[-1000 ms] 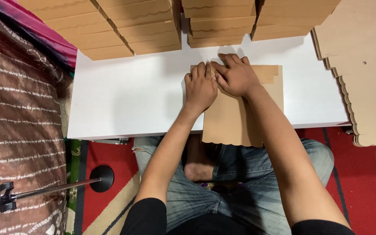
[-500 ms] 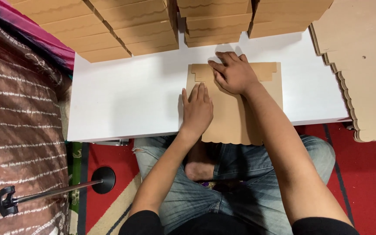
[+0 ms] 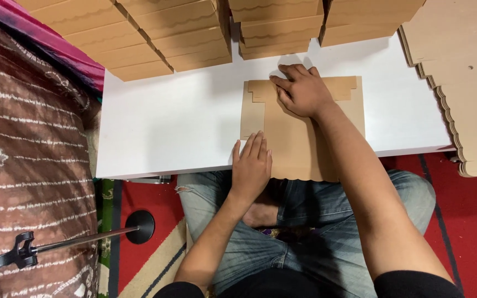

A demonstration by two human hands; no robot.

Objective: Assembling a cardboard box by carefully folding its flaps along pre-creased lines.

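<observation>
- Our left hand [image 3: 251,164] has slid back to the cardboard sheet's [image 3: 299,144] near edge, fingers together, pressing flat.
- Our right hand [image 3: 300,90] stays spread flat at the far flap, on the bench [image 3: 167,127].

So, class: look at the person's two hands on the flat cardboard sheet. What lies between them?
In the head view, only a bare stretch of the flat cardboard sheet lies between the left hand and the right hand; nothing else sits on it.

Beyond our right hand [image 3: 303,92] we see stacked cardboard boxes [image 3: 194,33] along the white table [image 3: 167,127]; further right, a pile of scalloped cardboard sheets [image 3: 465,83]; left of our left hand [image 3: 251,165], a striped brown blanket [image 3: 23,154] and a black stand [image 3: 78,240] on red carpet
</observation>
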